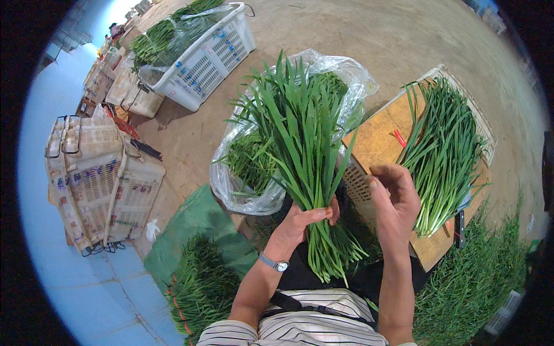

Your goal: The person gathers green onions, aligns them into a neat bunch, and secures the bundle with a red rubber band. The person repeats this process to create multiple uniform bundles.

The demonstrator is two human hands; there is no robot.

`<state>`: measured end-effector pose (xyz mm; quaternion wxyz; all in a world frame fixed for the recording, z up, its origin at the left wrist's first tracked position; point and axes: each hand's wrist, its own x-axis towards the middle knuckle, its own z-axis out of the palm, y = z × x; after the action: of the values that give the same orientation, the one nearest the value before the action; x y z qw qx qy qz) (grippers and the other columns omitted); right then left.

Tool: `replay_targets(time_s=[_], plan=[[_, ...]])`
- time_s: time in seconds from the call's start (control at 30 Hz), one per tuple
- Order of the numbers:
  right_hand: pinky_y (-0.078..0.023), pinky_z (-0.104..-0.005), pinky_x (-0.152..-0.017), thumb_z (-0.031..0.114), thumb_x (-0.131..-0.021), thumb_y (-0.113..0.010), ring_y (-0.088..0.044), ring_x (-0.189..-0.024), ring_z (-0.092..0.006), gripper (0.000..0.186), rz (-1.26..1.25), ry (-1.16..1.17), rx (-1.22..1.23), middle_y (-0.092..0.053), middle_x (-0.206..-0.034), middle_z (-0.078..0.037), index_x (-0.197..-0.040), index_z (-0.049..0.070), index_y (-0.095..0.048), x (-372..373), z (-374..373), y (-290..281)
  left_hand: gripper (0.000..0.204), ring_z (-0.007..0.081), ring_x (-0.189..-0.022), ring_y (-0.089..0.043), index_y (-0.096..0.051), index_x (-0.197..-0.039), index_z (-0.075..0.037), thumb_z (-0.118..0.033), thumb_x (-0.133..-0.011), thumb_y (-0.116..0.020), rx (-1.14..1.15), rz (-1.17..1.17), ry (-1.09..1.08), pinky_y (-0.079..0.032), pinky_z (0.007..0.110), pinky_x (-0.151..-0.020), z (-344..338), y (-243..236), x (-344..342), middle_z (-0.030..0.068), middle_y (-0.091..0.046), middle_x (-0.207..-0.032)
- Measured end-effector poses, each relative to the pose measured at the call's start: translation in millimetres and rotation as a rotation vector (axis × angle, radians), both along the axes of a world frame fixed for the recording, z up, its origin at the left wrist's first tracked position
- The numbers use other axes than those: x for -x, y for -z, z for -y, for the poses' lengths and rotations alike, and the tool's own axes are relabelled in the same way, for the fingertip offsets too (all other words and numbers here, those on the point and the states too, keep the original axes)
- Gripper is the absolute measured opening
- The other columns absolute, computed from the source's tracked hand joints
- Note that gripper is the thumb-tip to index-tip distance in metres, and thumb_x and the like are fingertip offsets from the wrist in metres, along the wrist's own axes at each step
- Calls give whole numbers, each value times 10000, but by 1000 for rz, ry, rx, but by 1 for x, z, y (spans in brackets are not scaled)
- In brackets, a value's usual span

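**Upright bundle held by one hand only**

A bunch of long green chives (306, 150) is being held upright in front of the body, clasped near its lower stems by the left hand (297, 225), whose grip is being kept closed around it. The right hand (395, 199) is being held just beside the bunch, fingers loosely curled, with nothing visibly in it. A trimmed pile of chives (441, 150) is lying on the wooden board (375, 141), near a red band (399, 138). With one hand alone bearing the tall leaves, outer stalks are likely being let slip downward or splay, and some could be dropped into the plastic bag (242, 190) or onto the floor.
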<state>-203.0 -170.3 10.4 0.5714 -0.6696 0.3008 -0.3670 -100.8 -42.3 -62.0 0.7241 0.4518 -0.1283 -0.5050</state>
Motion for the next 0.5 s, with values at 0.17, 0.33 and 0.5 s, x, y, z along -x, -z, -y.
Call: replay_targets(time_s=[0.17,0.33,0.5], plan=[[-470,-272,-675,11,-809,-650,-577,-747,-150,224,-47,-96,295,-600,-870,-84,-1029,-13,-616,-34,16,0,371,185,-702,-561,-540,-1033,-15,-180,-730,-677,66,-8,11,-454,305,-629,0,5,0,95,-578,-796],[-473,-289,-658,21,-791,-661,-578,-721,-182,213,-44,-169,373,-591,-822,-93,-996,-11,-611,-58,25,7,370,180,-712,-566,-542,-1039,-15,-209,-750,-670,25,45,38,-458,300,-643,2,-1,-1,92,-588,-811],[-453,-266,-691,111,-896,-595,-554,-746,-113,125,53,25,23,-598,-813,-25,-947,-2,-612,-64,29,-1,338,171,-716,-578,-555,-1030,-18,-193,-769,-679,52,45,22,-467,301,-657,1,8,0,83,-594,-806]])
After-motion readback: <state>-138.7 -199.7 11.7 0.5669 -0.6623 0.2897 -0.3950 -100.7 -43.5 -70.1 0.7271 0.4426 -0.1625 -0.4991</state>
